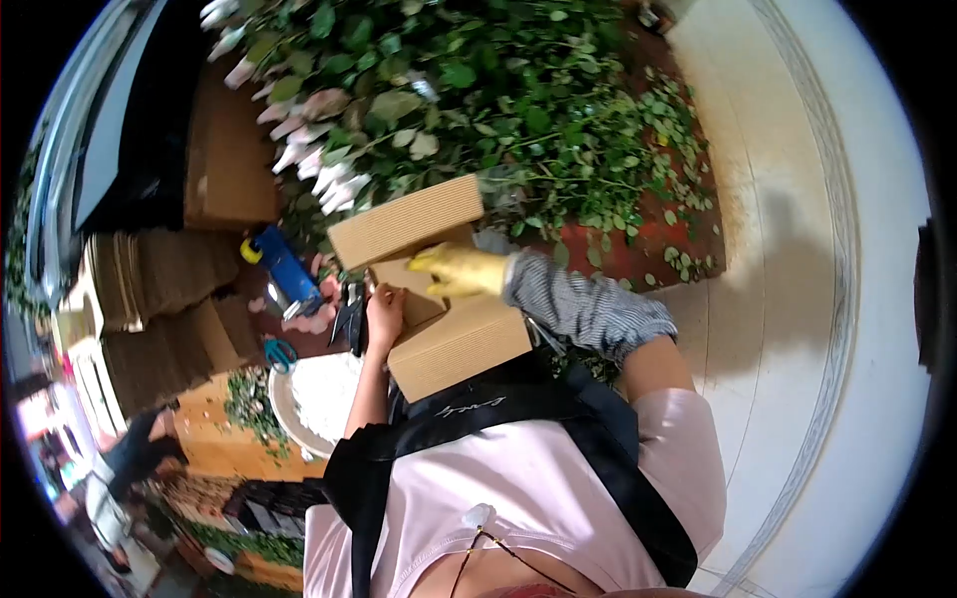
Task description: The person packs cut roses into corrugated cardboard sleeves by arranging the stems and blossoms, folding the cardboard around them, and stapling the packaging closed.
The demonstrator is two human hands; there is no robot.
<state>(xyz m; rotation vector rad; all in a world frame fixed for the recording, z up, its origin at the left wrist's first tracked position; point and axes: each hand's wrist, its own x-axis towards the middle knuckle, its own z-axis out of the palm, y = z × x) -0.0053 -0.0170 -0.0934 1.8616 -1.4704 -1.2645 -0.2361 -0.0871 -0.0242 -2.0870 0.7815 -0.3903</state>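
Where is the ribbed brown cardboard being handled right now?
In the head view, the cardboard is near the centre, just beyond the black fabric apron, bare left hand at its left edge, yellow-gloved right hand over it.

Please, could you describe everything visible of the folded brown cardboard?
The cardboard is brown, with two broad, finely ribbed outer panels, one farther from the black apron and one nearer, and a smoother-looking panel between them. The outer panels seem folded. The whole sits slightly skewed. The left hand is at its left edge; the gloved right hand reaches over the middle, hiding part.
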